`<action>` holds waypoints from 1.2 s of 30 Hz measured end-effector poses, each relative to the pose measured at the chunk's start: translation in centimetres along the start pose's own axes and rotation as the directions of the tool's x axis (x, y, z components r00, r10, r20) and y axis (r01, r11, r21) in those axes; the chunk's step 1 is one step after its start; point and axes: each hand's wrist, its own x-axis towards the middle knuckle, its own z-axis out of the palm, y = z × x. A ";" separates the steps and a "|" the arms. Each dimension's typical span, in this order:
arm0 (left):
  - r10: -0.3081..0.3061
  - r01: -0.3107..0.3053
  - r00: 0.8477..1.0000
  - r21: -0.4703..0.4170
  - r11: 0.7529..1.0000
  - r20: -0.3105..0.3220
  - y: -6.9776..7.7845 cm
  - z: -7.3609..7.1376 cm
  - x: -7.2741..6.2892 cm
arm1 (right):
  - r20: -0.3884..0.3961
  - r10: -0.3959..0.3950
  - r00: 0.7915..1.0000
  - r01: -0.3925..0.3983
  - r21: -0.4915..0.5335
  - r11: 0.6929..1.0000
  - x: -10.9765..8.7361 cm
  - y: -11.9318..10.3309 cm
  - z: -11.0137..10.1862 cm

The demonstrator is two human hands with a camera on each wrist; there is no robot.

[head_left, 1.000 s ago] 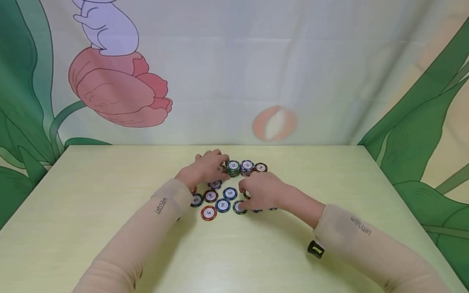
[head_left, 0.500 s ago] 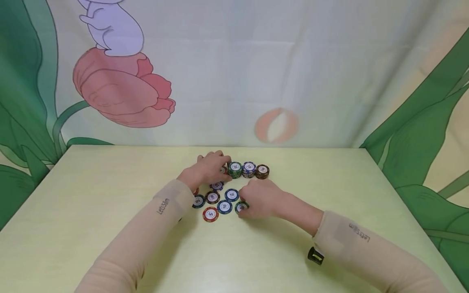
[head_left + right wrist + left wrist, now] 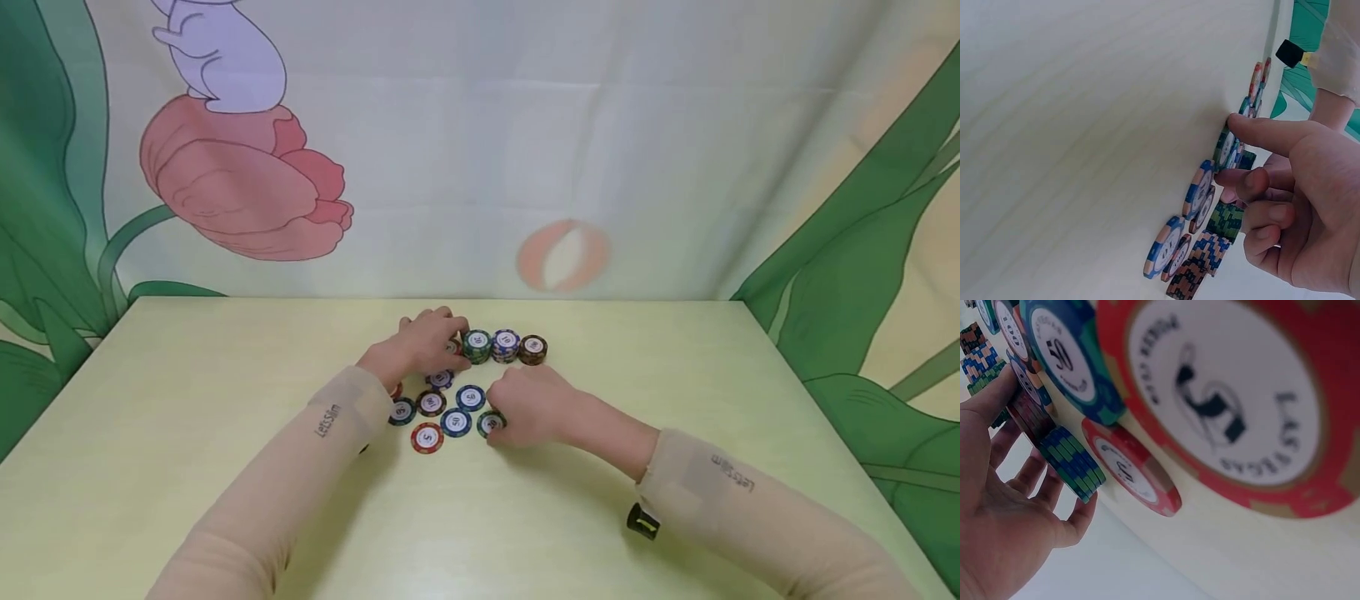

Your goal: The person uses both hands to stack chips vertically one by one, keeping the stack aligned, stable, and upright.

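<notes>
Poker chips lie flat and in a row of stacks on the table. My left hand [image 3: 426, 343] curls round the left end of the row. In the left wrist view its thumb is in front, with the other fingers behind a red stack [image 3: 1030, 415] and a blue-green stack [image 3: 1072, 464]. A green stack [image 3: 477, 347], a blue-and-white stack [image 3: 506, 346] and a brown stack [image 3: 533, 350] continue the row rightward. My right hand [image 3: 536, 404] pinches a flat green poker chip [image 3: 491, 423] between thumb and index finger; its other fingers are curled.
Loose chips lie nearer me, among them a red chip [image 3: 427, 437], blue chips [image 3: 456, 422] and a black chip [image 3: 431, 403]. More blue-and-tan chips [image 3: 1164, 248] lie under the right hand, hidden from the head view. A patterned cloth [image 3: 450, 167] hangs behind the table [image 3: 480, 517].
My right hand has drawn slightly nearer me, uncovering the front of the brown stack and covering the loose chips beneath it. The left hand stays at the stacks.
</notes>
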 end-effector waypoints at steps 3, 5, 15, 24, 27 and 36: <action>0.008 -0.008 1.000 -0.004 1.000 -0.006 -0.1 0.0 -0.2 | 0.008 0.006 1.000 -0.006 0.004 1.000 0.1 -0.2 0.0; 0.012 -0.012 1.000 -0.008 1.000 -0.006 -0.1 0.0 -0.3 | 0.013 0.010 1.000 -0.010 -0.002 1.000 0.1 -0.3 0.0; -0.002 0.002 1.000 -0.004 1.000 -0.001 0.0 -0.1 -0.2 | 0.022 0.006 1.000 -0.005 -0.018 1.000 0.6 -0.5 0.2; -0.005 0.005 1.000 -0.009 1.000 -0.004 -0.1 -0.1 -0.3 | 0.046 -0.015 0.999 0.012 0.054 0.998 0.5 0.5 -0.4; 0.000 0.000 1.000 -0.006 1.000 -0.009 -0.2 -0.1 -0.3 | 0.035 -0.020 0.999 0.016 0.105 0.994 0.6 1.1 -1.0; 0.004 -0.004 1.000 -0.016 1.000 -0.006 0.0 -0.1 -0.4 | -0.023 0.032 0.999 -0.029 0.120 0.992 1.7 2.7 -1.6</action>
